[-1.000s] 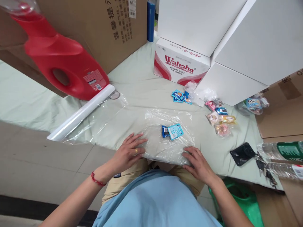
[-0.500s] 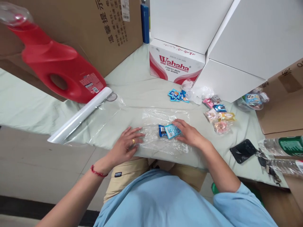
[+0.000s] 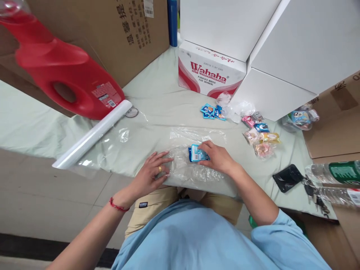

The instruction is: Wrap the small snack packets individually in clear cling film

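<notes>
A clear plastic bag (image 3: 180, 165) lies flat and wrinkled near the table's front edge. On it rests a light blue snack packet (image 3: 196, 153) with a white barcode label, partly covering a dark blue packet (image 3: 190, 154). My right hand (image 3: 216, 157) grips the light blue packet at its right side, thumb and fingers around it. My left hand (image 3: 154, 170), with a ring and a red bracelet, lies with fingers stretched out over the left edge of the plastic.
Left, a plastic roll (image 3: 92, 135) lies before a red jug (image 3: 67, 78). Several blue packets (image 3: 211, 111) and wrapped snacks (image 3: 260, 135) lie beyond my right hand. A water carton (image 3: 210, 71) stands behind. Right are a black pouch (image 3: 287, 177), keys (image 3: 315, 193) and bottles (image 3: 334, 172).
My right hand has slid the light blue packet left, so it covers more of the dark blue one. My left hand stays nearly still on the plastic. The view has shifted slightly.
</notes>
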{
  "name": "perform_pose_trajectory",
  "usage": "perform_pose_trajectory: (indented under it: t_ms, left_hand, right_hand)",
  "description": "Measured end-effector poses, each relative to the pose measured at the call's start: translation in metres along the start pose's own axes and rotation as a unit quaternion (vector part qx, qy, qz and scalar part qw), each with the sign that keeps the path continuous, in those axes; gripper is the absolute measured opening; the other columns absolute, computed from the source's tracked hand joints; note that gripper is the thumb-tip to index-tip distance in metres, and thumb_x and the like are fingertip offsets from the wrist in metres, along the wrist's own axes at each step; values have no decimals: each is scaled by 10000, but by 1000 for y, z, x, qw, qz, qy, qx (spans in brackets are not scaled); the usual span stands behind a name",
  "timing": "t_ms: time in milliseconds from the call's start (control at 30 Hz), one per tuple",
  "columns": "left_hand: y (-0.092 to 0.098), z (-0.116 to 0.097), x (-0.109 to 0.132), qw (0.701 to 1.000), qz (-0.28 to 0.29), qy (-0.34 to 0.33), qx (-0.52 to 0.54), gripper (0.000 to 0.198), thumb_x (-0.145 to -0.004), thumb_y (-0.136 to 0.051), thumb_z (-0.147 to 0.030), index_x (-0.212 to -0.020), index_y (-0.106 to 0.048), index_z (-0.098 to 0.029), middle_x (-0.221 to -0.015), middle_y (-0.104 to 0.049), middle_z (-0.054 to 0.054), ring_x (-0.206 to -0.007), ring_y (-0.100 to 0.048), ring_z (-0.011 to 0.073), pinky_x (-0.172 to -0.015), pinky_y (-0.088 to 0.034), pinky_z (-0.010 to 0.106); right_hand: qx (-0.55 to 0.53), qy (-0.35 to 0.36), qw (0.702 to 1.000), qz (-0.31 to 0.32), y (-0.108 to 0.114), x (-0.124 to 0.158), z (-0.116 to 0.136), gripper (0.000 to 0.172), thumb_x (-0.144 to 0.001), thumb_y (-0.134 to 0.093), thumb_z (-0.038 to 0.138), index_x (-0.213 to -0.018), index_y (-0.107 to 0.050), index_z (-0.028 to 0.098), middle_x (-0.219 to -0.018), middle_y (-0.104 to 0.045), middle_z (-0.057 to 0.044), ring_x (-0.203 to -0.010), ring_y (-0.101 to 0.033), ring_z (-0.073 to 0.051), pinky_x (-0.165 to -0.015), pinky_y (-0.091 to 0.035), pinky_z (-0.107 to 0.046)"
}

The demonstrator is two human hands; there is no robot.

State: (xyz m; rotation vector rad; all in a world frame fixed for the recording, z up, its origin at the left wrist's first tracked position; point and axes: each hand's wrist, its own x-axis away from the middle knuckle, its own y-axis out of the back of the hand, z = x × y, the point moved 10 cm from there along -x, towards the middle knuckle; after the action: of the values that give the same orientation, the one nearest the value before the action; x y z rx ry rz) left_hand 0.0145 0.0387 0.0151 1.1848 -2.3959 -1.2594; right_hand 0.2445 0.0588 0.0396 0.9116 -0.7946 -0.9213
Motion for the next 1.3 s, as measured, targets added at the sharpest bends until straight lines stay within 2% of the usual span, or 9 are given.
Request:
perform_pose_trajectory:
  t_ms: [233, 567, 667, 767, 900, 1033, 1100, 1167, 1300]
  left_hand:
    - [23, -1, -29, 997, -70, 28, 18, 230, -1005, -578, -416, -897, -709, -261, -1263, -790, 40, -1474, -537, 274, -1296, -269, 593]
    - [47, -15, -88, 989, -141, 36, 19, 256, -1016, -539, -421, -874, -677, -259, -1078, -822, 18, -1352, -637, 252, -1310, -204, 579]
    - [45, 1, -109, 982, -157, 102, -9, 238, -986, -554, -390, -825, -663, -253, -1052, -808, 39, -1360, -615, 290, -1298, -210, 609]
    - [42, 26, -123, 968, -171, 183, -20, 186, -937, -603, -375, -826, -654, -235, -1105, -770, 98, -1320, -613, 339, -1216, -366, 592]
    - [71, 29, -101, 927, -312, 206, -32, 223, -941, -634, -402, -1059, -654, -214, -1352, -626, 155, -1373, -545, 323, -1193, -420, 524]
    - [90, -8, -22, 854, -471, 195, -103, 177, -995, -571, -346, -1120, -617, -230, -1232, -620, 134, -1284, -575, 304, -1124, -460, 535]
    - [68, -28, -4, 886, -419, 159, -122, 114, -976, -578, -304, -1066, -631, -258, -1069, -660, 88, -1134, -637, 300, -1022, -500, 539]
    - [23, -53, -9, 953, -276, 54, -112, 122, -956, -574, -247, -1014, -676, -281, -960, -715, 49, -987, -681, 263, -943, -502, 500]
    - [-42, -65, -28, 988, -111, 21, -107, 375, -1011, -468, -171, -1255, -729, -285, -1244, -784, 70, -1117, -686, 253, -887, -457, 441]
  right_hand:
    - [-101, 55, 993, -29, -7, -17, -5, 259, -1043, -605, 291, -1239, -756, 213, -1392, -586, -143, -1082, -672, -223, -960, -532, -371]
    - [-185, 35, 982, 10, -5, -39, -22, 282, -844, -817, 221, -1120, -761, 220, -1035, -597, -27, -875, -601, -155, -834, -469, -283]
    - [-215, 8, 976, 25, -10, -46, -31, 260, -787, -842, 253, -1015, -728, 199, -928, -573, 10, -781, -538, -133, -755, -427, -259]
    - [-245, -15, 968, 52, -19, -51, -37, 273, -746, -846, 313, -924, -678, 191, -840, -554, 37, -720, -479, -122, -684, -377, -247]
    - [-270, -39, 960, 59, -26, -53, -42, 308, -723, -826, 379, -891, -639, 202, -779, -533, 52, -695, -453, -122, -650, -348, -250]
    - [-291, -51, 954, 57, -29, -51, -43, 319, -718, -809, 415, -874, -619, 211, -761, -522, 56, -684, -446, -123, -638, -341, -252]
    - [-294, -50, 953, 53, -28, -50, -42, 324, -720, -805, 426, -869, -612, 213, -755, -516, 59, -677, -441, -121, -635, -341, -251]
    - [-293, -44, 954, 47, -27, -50, -42, 331, -721, -804, 439, -862, -604, 215, -750, -512, 61, -674, -438, -121, -634, -344, -249]
    - [-292, -31, 955, 39, -27, -49, -42, 334, -736, -782, 461, -859, -594, 214, -751, -508, 60, -678, -446, -124, -627, -343, -246]
